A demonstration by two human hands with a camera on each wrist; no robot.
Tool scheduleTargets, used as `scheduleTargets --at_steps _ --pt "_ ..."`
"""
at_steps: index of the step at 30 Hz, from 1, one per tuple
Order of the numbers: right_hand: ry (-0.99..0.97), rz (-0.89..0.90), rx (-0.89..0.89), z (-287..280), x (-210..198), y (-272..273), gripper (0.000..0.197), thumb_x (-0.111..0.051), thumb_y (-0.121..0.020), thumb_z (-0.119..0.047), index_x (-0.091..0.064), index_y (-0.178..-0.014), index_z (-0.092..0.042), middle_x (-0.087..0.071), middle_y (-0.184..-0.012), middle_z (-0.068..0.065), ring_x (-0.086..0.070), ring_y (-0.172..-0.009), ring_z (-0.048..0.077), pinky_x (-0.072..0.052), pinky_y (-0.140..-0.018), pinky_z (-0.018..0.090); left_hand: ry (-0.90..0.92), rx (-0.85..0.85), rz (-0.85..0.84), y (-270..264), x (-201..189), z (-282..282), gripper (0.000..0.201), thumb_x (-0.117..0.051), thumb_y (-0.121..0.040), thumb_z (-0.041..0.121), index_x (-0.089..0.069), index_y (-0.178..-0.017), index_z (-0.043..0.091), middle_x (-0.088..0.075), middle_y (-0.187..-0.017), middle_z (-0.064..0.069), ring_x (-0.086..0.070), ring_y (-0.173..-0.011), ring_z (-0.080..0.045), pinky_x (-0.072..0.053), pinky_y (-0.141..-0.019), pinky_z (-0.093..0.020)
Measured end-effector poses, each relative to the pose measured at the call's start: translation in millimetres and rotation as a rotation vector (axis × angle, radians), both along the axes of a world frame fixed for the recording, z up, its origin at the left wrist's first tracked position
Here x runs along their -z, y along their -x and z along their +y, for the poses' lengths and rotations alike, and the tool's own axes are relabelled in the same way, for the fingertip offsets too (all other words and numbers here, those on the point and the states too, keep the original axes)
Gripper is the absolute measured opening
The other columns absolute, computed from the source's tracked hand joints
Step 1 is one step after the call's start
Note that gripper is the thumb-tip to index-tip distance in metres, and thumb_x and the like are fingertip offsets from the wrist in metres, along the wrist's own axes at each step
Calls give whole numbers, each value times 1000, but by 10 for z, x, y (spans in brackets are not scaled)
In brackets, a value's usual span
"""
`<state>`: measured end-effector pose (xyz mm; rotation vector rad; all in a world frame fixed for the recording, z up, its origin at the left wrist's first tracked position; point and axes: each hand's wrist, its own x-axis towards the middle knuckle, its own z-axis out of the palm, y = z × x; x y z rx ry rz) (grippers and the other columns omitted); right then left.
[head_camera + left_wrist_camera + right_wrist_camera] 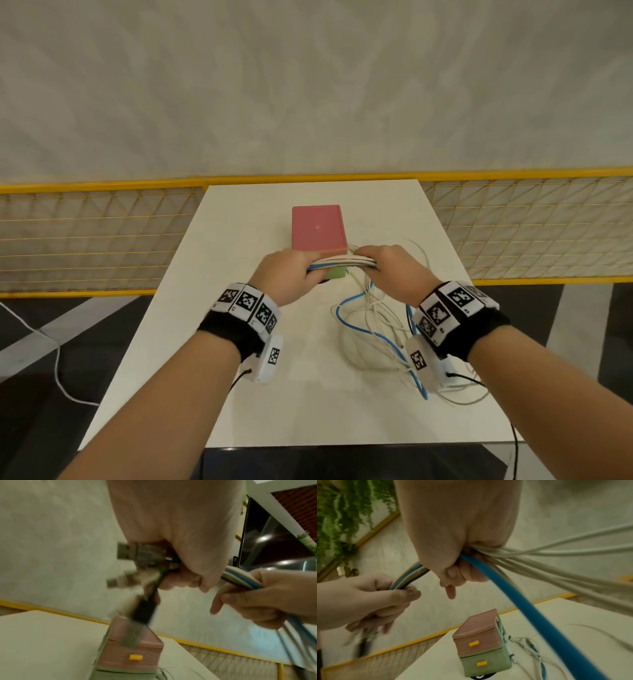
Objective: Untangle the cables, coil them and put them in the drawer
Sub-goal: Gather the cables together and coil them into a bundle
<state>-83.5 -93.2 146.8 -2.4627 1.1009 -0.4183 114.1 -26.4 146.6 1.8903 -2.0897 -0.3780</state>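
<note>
Both hands hold one bundle of white and blue cables (342,263) level above the white table (239,394), just in front of the small drawer unit (317,228). My left hand (291,270) grips the bundle's left end; USB plugs (126,550) stick out of that fist. My right hand (387,265) grips the bundle's right end, and loose cable lengths (373,329) trail from it down onto the table. The drawer unit has a pink top drawer (477,641) and a green lower drawer (485,662), both with yellow handles and both closed.
A yellow mesh fence (102,233) runs behind the table. A thin white cord (54,363) lies on the dark floor at left. Black wrist-camera leads (513,442) hang by the table's near right corner.
</note>
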Motion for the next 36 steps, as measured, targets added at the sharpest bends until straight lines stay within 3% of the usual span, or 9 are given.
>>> scheduleTargets --at_steps 3,6,11,15,22,25,30,33,36 --pt "2 84 23 73 -10 -60 44 -66 -83 -18 -53 -124 -23 -65 -95 1 -59 -85 22 -40 -70 26 -47 2 -164 124 -76 -70 31 -47 -95 32 -63 -122 26 -66 -82 -4 -56 -71 -24 -38 -58 -30" --pt "-14 75 -88 163 1 -234 58 -62 -77 -5 -43 -130 -16 -62 -112 9 -58 -100 27 -44 -77 31 -102 67 -224 309 -199 -97 23 -52 -91 23 -63 -109 15 -63 -82 -4 -49 -68 -22 -35 -57 -29" --pt "23 -60 46 134 2 -207 26 -51 -83 -4 -61 -106 -10 -67 -90 11 -60 -81 30 -42 -65 35 -162 65 150 152 -340 -128 19 -69 -82 26 -57 -95 19 -63 -81 1 -61 -68 -19 -51 -57 -31" --pt "-104 -103 155 163 8 -179 14 -49 -88 -16 -62 -88 -11 -58 -71 6 -54 -69 29 -36 -58 34 -71 64 481 112 -388 -94 25 -78 -79 26 -62 -95 16 -62 -75 3 -54 -56 -7 -44 -52 -21" --pt "-150 -124 127 213 -112 -262 17 -47 -85 -13 -59 -74 -8 -51 -60 2 -46 -56 20 -33 -51 29 50 129 353 248 -409 -174 32 -70 -84 39 -60 -98 13 -62 -98 0 -58 -88 -7 -48 -76 -23" --pt "-324 -282 157 237 -139 -280 31 -48 -90 -19 -65 -70 -3 -44 -49 -1 -41 -48 17 -40 -55 34 194 68 524 310 -468 -149 25 -51 -97 35 -57 -96 11 -57 -88 5 -54 -75 3 -42 -70 -17" --pt "-385 -401 135 341 -236 -395 31 -43 -80 0 -47 -57 -20 -49 -38 -8 -47 -40 10 -41 -41 22 263 102 140 397 -429 -173 17 -40 -100 30 -54 -95 20 -51 -98 7 -49 -93 -11 -37 -74 -28" --pt "-433 -482 149 348 -255 -389 47 -42 -84 -3 -51 -47 -29 -47 -34 -13 -43 -37 8 -43 -42 26 267 33 401 368 -446 -191 26 -42 -100 38 -57 -93 18 -44 -92 7 -52 -72 -6 -43 -70 -29" --pt "-454 -460 124 369 -261 -376 35 -42 -83 -1 -50 -55 -21 -47 -44 -4 -46 -40 14 -51 -50 36 322 47 403 396 -428 -189 24 -46 -99 24 -62 -88 10 -41 -84 10 -49 -70 -5 -38 -70 -24"
